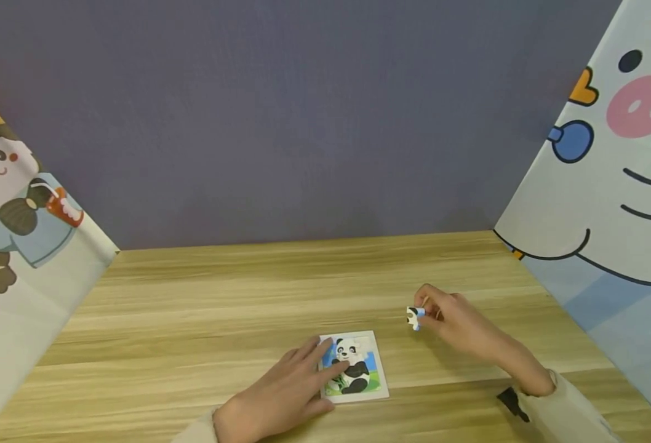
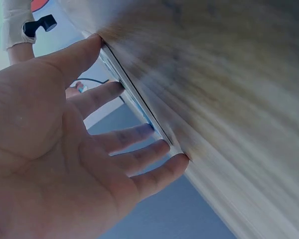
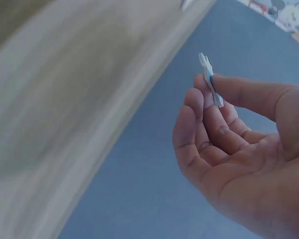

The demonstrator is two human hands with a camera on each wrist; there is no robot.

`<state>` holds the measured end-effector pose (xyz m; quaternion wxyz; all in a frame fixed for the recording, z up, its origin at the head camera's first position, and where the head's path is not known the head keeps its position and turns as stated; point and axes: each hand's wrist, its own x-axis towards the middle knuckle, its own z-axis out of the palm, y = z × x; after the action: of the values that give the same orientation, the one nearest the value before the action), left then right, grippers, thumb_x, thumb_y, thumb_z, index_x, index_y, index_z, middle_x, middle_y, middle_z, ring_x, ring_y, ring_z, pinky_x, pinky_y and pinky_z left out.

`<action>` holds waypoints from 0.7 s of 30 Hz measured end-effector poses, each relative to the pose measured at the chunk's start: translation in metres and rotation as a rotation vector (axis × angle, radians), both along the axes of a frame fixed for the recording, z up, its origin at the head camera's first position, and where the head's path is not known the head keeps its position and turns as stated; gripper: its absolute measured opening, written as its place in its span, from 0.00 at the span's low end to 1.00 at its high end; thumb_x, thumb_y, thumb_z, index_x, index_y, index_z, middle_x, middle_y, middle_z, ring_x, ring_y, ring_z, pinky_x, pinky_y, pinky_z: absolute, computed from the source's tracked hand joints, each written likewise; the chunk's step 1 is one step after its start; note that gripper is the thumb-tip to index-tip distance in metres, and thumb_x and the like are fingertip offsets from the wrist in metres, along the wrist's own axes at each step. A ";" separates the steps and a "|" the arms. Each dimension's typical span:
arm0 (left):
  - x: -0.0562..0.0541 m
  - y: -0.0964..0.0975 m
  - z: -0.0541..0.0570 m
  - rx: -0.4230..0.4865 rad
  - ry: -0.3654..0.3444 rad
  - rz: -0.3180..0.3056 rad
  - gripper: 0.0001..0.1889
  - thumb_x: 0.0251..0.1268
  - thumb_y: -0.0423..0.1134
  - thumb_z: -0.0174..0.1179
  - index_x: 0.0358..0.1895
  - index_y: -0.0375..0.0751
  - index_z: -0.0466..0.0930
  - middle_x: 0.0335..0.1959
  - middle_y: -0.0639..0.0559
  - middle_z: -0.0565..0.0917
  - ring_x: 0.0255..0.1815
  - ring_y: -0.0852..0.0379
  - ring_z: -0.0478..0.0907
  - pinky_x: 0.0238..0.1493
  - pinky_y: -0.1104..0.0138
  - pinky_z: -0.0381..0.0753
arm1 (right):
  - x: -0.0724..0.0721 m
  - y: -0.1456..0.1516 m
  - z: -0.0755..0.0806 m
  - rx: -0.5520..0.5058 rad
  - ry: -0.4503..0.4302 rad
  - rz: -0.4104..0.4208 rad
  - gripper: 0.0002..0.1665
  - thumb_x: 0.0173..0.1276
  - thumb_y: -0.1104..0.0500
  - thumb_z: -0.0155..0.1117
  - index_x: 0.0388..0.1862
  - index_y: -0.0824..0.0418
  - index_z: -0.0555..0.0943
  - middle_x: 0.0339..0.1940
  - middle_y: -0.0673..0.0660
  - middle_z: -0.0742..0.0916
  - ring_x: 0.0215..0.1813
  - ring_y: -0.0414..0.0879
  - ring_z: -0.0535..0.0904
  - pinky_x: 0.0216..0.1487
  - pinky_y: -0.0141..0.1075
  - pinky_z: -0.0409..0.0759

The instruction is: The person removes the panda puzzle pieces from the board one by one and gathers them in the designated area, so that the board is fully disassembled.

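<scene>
A square panda jigsaw puzzle (image 1: 359,368) in a white frame lies on the wooden table. Its upper right part shows a pale patch where the picture breaks off. My left hand (image 1: 289,391) rests on the puzzle's left side, fingers spread and straight; in the left wrist view its fingertips (image 2: 145,130) touch along the frame's edge. Right of the puzzle, above the table, my right hand (image 1: 455,323) pinches a puzzle piece (image 1: 413,317) between thumb and fingers. That piece is blue, white and black, and the right wrist view shows it nearly edge-on.
The wooden table (image 1: 220,307) runs back to a grey-purple wall panel (image 1: 303,123). White side panels with cartoon prints, a pig (image 1: 635,154) at right and a bow-tied animal (image 1: 10,178) at left, flank it. A black strap piece (image 1: 512,403) sits by the right sleeve.
</scene>
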<state>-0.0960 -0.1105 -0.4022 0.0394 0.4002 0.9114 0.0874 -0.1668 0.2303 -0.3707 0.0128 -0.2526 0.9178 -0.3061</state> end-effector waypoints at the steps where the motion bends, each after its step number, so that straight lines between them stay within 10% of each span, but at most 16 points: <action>1: 0.000 0.000 0.000 -0.004 0.007 0.001 0.31 0.73 0.58 0.54 0.76 0.57 0.64 0.76 0.36 0.60 0.75 0.36 0.58 0.64 0.43 0.70 | -0.001 0.004 0.002 0.005 0.002 -0.012 0.12 0.69 0.68 0.64 0.45 0.56 0.73 0.32 0.50 0.84 0.26 0.38 0.74 0.25 0.32 0.71; 12: 0.000 0.000 0.002 -0.029 0.029 0.022 0.31 0.73 0.58 0.54 0.76 0.59 0.64 0.75 0.34 0.60 0.75 0.39 0.60 0.64 0.45 0.72 | -0.019 0.042 0.005 0.034 0.086 -0.058 0.13 0.65 0.70 0.68 0.43 0.59 0.74 0.28 0.49 0.84 0.27 0.38 0.76 0.27 0.32 0.73; 21: 0.000 -0.001 0.003 -0.010 -0.011 0.024 0.34 0.71 0.59 0.56 0.77 0.56 0.61 0.77 0.38 0.59 0.76 0.40 0.59 0.64 0.45 0.71 | -0.030 0.063 -0.004 0.050 -0.045 -0.079 0.11 0.65 0.68 0.68 0.42 0.62 0.75 0.24 0.50 0.82 0.22 0.37 0.68 0.24 0.32 0.69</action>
<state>-0.0963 -0.1115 -0.3995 0.0454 0.3886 0.9163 0.0853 -0.1963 0.2936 -0.3749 0.0279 -0.2089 0.9338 -0.2890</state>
